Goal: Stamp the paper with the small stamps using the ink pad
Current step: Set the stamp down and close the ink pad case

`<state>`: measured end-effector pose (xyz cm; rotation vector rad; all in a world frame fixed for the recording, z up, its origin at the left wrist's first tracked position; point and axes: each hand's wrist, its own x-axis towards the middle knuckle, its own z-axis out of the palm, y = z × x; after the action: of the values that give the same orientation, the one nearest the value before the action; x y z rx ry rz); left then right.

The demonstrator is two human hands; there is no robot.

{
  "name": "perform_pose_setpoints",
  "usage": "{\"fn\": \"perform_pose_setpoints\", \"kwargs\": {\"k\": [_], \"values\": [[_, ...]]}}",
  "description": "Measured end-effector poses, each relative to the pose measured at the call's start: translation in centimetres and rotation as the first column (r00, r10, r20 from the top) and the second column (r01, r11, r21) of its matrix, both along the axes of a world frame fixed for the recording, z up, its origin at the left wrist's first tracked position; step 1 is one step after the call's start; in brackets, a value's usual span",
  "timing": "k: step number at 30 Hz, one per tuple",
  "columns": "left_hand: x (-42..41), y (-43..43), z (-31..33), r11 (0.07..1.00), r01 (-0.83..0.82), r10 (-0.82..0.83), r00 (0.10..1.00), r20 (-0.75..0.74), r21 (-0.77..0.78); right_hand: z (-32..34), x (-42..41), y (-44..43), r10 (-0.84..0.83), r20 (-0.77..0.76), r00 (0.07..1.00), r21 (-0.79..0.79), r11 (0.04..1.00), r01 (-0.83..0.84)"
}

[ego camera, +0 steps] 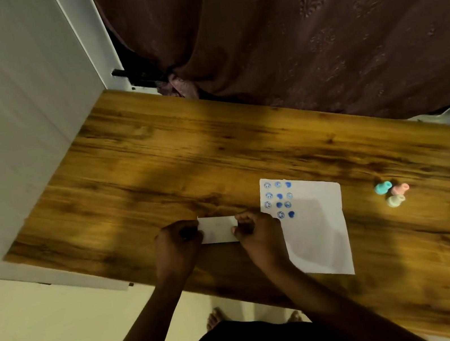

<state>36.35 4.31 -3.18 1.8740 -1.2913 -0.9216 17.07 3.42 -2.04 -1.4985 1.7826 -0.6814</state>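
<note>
Fingers of left hand and right hand pinch white box.

Wooden table, dark-grained brown top, runs diagonally from upper left of frame to lower right. White paper lies flat right of centre, blue stamp marks clustered in its upper left corner. Small white flat box sits just left of the paper, at frame centre. Three small stamps, teal, pink and cream, clustered touching at right, well apart from the paper.
</note>
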Motion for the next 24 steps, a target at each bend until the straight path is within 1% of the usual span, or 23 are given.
{"fn": "perform_pose_setpoints", "kwargs": {"k": [8, 13, 16, 20, 24], "values": [[0.19, 0.34, -0.02, 1.000, 0.023, -0.022, 0.999, 0.039, -0.014, -0.13, 0.19, 0.48, 0.040, -0.041, 0.998, 0.003, 0.999, -0.040], [0.09, 0.09, -0.02, 0.997, 0.077, -0.077, 0.989, 0.123, 0.001, -0.13, 0.12, 0.43, 0.065, -0.044, 0.997, 0.021, 0.998, -0.064], [-0.13, -0.15, 0.19, 0.995, 0.089, -0.093, 0.987, 0.129, 0.035, -0.12, 0.24, 0.37, 0.040, -0.036, 0.999, 0.018, 0.999, -0.040], [-0.18, -0.37, 0.34, 0.996, 0.074, -0.079, 0.987, 0.143, 0.040, -0.01, 0.55, 0.35, -0.014, -0.006, 1.000, 0.027, 1.000, 0.014], [-0.33, -0.22, 0.16, 0.997, 0.049, -0.055, 0.991, 0.122, 0.053, 0.03, 0.93, 0.52, -0.043, -0.038, 0.998, 0.029, 0.999, 0.044]]}}
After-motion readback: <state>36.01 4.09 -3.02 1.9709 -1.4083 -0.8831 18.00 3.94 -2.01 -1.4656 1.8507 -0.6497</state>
